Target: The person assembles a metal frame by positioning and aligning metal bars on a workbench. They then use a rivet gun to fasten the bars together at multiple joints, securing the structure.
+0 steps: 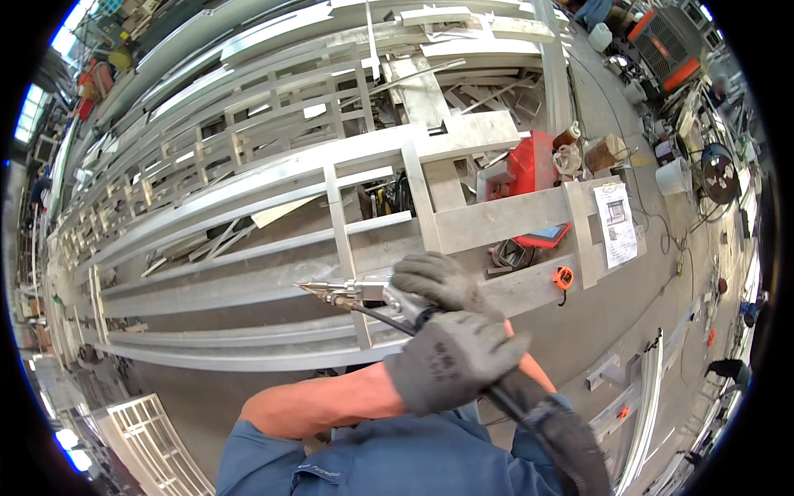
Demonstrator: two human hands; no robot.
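Both my hands wear grey work gloves, and both are closed around one welding torch (364, 290) with a slim pointed tip facing left. My right hand (437, 281) grips the torch body from above, farther from me. Nearer my chest, my left hand (455, 362) wraps around its rear part, crossing in front of the right forearm. A thick black sleeved cable (571, 442) trails from the torch past my right side. Under the torch tip lies a grey metal tube frame (341, 227); whether the tip touches it I cannot tell.
On the frame's right part sit an orange tape measure (563, 278) and a paper drawing (615, 225). Behind are a red box (533, 165) and metal offcuts (496, 103). Long tubes (645, 405) lie at the lower right; a bucket (673, 177) stands at the right.
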